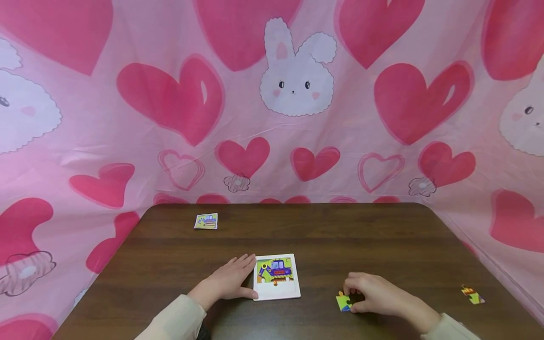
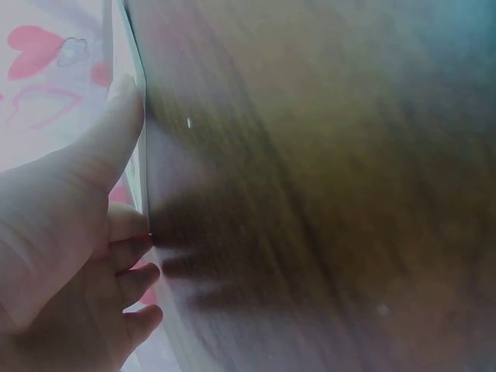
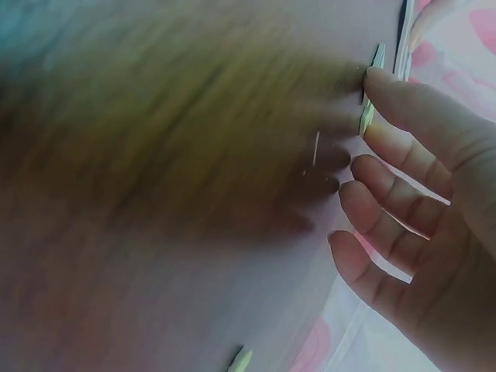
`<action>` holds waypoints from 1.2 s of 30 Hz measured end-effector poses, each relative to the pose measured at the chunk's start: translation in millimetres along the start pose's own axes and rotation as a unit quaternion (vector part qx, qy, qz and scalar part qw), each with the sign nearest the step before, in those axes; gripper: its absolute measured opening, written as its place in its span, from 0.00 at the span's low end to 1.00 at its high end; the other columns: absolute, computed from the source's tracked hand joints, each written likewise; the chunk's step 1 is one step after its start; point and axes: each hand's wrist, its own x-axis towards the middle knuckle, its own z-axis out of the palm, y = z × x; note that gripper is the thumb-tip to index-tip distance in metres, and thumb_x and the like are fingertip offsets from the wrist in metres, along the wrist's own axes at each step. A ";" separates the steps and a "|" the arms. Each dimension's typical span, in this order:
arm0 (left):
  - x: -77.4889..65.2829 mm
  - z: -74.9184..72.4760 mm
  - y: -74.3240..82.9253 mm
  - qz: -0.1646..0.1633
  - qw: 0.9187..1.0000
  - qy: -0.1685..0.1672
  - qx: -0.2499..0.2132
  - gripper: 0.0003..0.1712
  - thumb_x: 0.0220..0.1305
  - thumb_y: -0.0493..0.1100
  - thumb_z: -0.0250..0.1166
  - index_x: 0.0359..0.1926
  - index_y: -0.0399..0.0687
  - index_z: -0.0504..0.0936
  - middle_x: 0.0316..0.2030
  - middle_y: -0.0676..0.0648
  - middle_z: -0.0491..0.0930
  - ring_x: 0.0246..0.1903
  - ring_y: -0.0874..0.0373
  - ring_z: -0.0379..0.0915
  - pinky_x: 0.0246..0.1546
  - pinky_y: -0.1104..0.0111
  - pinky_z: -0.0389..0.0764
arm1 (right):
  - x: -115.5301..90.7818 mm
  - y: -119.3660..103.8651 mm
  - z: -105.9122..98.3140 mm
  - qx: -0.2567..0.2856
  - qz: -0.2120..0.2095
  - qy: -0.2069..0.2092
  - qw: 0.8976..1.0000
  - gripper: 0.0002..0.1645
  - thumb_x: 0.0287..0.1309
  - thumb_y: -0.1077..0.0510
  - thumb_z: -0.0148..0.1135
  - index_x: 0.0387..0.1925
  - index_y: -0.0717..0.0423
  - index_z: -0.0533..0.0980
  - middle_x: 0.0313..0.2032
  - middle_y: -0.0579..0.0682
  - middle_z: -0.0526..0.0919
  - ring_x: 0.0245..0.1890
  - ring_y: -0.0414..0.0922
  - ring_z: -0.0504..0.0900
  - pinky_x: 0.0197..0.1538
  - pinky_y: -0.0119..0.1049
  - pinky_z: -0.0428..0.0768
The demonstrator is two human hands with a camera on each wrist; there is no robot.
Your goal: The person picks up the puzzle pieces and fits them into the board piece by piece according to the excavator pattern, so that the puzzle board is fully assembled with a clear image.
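A white puzzle tray (image 1: pixel 276 291) lies on the table. The upper part of it is filled with a picture of a purple excavator, while the lower part shows bare white. My left hand (image 1: pixel 229 281) rests along the tray's left side, fingers fairly straight, its thumb at the lower left corner. To the right of the tray, my right hand (image 1: pixel 376 293) pinches a green jigsaw piece (image 1: pixel 342 302) with blue and orange bits, held between thumb and index finger low over the wood. In the right wrist view the same piece shows edge-on and the other fingers are loosely bent.
Further right on the brown table (image 1: pixel 323 236) lie yellow-green and orange jigsaw pieces (image 1: pixel 473 295). A small excavator picture card (image 1: pixel 206 221) is near the back left edge. Behind the table hangs a pink curtain (image 1: pixel 293 132) with hearts and rabbits.
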 end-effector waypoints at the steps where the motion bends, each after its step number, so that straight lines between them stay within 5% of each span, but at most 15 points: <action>1: -0.1 0.0 0.0 0.001 1.000 0.001 0.000 0.52 0.51 0.67 0.62 0.65 0.35 0.61 0.66 0.40 0.57 0.65 0.45 0.49 0.62 0.51 0.53 | 0.0 -0.2 0.0 0.000 0.000 0.001 1.000 0.12 0.46 0.50 0.71 0.29 0.40 0.73 0.30 0.30 0.68 0.28 0.30 0.68 0.27 0.27 0.70; 11: -1.2 0.4 -0.3 0.001 1.000 0.002 0.003 0.52 0.51 0.67 0.61 0.66 0.35 0.61 0.66 0.40 0.57 0.65 0.45 0.49 0.62 0.51 0.53 | 11.4 -7.1 -1.6 -0.026 -0.010 0.035 0.999 0.16 0.44 0.51 0.72 0.28 0.43 0.69 0.26 0.33 0.65 0.24 0.30 0.65 0.24 0.25 0.66; 21: 0.4 1.5 -1.3 -0.008 1.000 0.000 0.011 0.51 0.51 0.67 0.61 0.66 0.37 0.61 0.66 0.41 0.57 0.66 0.46 0.49 0.62 0.52 0.53 | 50.4 -26.5 -13.8 -0.063 -0.004 0.071 0.995 0.16 0.42 0.51 0.73 0.28 0.45 0.71 0.25 0.34 0.67 0.23 0.31 0.65 0.23 0.26 0.67; 36: 0.8 0.9 0.8 -0.004 1.000 0.000 0.018 0.52 0.49 0.67 0.63 0.65 0.36 0.62 0.66 0.41 0.57 0.65 0.46 0.50 0.62 0.50 0.53 | 115.9 -66.0 -1.5 -0.088 -0.030 0.041 0.995 0.15 0.43 0.50 0.73 0.28 0.49 0.74 0.25 0.41 0.72 0.21 0.33 0.65 0.23 0.26 0.66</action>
